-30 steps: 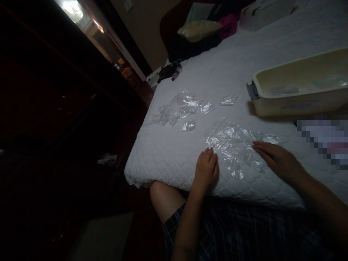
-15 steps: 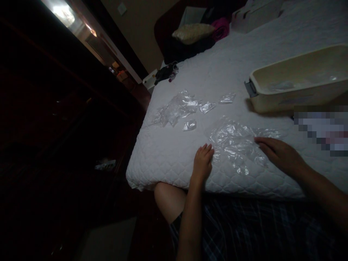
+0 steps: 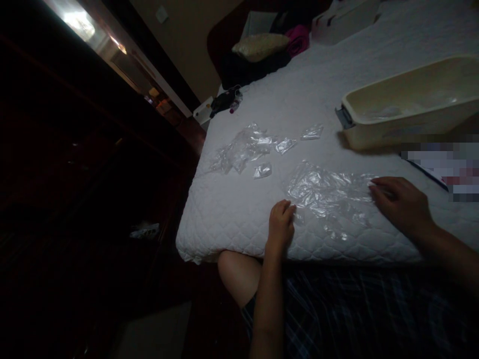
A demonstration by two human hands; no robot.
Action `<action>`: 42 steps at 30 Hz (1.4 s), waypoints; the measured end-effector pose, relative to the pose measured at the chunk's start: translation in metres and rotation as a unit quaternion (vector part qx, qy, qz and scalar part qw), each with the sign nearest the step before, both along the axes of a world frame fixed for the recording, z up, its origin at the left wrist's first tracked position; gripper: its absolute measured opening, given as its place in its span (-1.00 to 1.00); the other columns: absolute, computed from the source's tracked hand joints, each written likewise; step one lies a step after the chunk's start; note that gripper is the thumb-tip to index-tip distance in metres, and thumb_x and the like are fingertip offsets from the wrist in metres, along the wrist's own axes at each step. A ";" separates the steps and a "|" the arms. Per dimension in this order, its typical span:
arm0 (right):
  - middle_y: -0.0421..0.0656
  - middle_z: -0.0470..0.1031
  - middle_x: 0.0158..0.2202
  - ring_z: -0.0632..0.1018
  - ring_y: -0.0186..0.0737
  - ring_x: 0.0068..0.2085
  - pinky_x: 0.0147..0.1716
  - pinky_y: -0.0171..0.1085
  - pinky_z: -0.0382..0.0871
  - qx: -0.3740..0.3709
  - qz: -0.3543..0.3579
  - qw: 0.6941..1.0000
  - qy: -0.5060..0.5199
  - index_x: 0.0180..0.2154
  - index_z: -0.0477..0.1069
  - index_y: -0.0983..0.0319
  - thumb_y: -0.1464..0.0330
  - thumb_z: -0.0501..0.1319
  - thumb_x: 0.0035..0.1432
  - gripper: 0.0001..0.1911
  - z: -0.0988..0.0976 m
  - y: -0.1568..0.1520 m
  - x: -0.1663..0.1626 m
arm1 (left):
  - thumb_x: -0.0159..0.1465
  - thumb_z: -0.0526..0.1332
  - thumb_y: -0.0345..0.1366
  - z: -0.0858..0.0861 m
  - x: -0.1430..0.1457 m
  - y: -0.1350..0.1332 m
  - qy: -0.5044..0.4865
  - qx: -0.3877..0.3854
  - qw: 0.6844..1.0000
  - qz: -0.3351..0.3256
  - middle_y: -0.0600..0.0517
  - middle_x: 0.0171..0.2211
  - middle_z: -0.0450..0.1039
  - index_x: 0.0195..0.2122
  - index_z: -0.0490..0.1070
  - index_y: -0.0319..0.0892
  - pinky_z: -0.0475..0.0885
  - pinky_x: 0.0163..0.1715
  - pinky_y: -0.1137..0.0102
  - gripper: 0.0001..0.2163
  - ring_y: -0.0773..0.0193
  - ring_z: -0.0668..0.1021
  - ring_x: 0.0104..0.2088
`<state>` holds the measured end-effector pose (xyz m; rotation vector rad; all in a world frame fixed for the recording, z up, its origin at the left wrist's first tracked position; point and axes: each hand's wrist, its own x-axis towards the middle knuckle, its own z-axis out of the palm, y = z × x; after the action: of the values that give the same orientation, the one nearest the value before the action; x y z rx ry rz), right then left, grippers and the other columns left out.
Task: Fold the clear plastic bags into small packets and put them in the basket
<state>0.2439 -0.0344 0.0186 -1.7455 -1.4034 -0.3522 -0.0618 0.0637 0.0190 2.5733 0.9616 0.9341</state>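
A clear plastic bag [image 3: 318, 187], wrinkled and shiny, lies on the white quilted mattress in front of me, over other thin clear plastic. At its right end my right hand [image 3: 404, 202] has the edge pinched between thumb and fingers. My left hand [image 3: 281, 224] rests on the mattress by the bag's lower left edge, its fingers stretched forward and slightly bent. The fingertips are close to the plastic; whether they touch it is hard to see. Farther off lie a heap of clear bags [image 3: 243, 149] and small folded clear packets [image 3: 262, 170], [image 3: 285, 145], [image 3: 312, 131].
A cream plastic bin [image 3: 396, 134] with a grey handle stands at the right, clear plastic inside. Below it lies a partly blurred-out flat item [image 3: 430, 167]. A pillow-like bag [image 3: 260, 47], a pink roll [image 3: 298, 40] and a box [image 3: 344, 22] sit at the far end.
My right hand has moved right with the bag's edge, and the bag is drawn out straighter and flatter. My left hand has barely moved. The view has shifted slightly.
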 end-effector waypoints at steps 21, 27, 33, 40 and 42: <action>-0.07 0.54 -0.33 0.53 -0.13 -0.29 -0.28 -0.13 0.44 -0.103 0.318 0.943 0.009 -0.22 0.50 0.19 0.36 0.12 0.17 -0.80 0.012 0.042 -0.108 | 0.20 0.13 -0.61 0.003 0.001 0.004 -0.079 -0.078 0.994 0.007 -0.03 -0.11 0.52 -0.12 0.47 -0.14 0.42 0.06 0.15 -0.69 0.21 0.51 -0.01; -0.07 0.53 -0.33 0.53 -0.12 -0.27 -0.26 -0.14 0.44 -0.120 0.313 0.942 0.023 -0.22 0.49 0.21 0.29 0.17 0.17 -0.80 0.007 0.044 -0.105 | 0.23 0.16 -0.58 0.003 0.001 0.005 -0.096 -0.092 0.991 0.016 -0.03 -0.11 0.53 -0.13 0.47 -0.15 0.41 0.06 0.19 -0.74 0.24 0.51 -0.02; -0.07 0.55 -0.32 0.54 -0.12 -0.26 -0.24 -0.13 0.44 -0.121 0.306 0.944 0.038 -0.26 0.49 0.21 0.28 0.15 0.17 -0.80 0.005 0.046 -0.105 | 0.24 0.19 -0.52 0.000 0.004 0.005 -0.093 -0.086 0.992 0.021 -0.04 -0.16 0.54 -0.17 0.48 -0.17 0.42 0.03 0.20 -0.82 0.21 0.52 -0.04; -0.09 0.55 -0.36 0.53 -0.14 -0.30 -0.28 -0.15 0.43 -0.115 0.301 0.945 0.048 -0.32 0.49 0.20 0.31 0.11 0.19 -0.81 0.007 0.046 -0.105 | 0.27 0.21 -0.44 0.003 0.006 0.002 -0.092 -0.097 0.990 0.047 -0.06 -0.16 0.54 -0.20 0.49 -0.19 0.43 0.02 0.19 -0.88 0.20 0.53 -0.06; -0.09 0.54 -0.37 0.53 -0.15 -0.32 -0.30 -0.16 0.43 -0.113 0.295 0.948 0.048 -0.32 0.49 0.20 0.32 0.11 0.18 -0.81 0.007 0.045 -0.106 | 0.28 0.20 -0.42 0.005 0.007 0.002 -0.094 -0.096 0.990 0.050 -0.06 -0.17 0.54 -0.20 0.49 -0.19 0.44 0.01 0.20 -0.89 0.20 0.53 -0.07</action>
<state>0.1380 0.0109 0.0256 -1.3976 -1.8603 0.2240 -0.0544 0.0655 0.0236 2.2513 1.0767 1.0343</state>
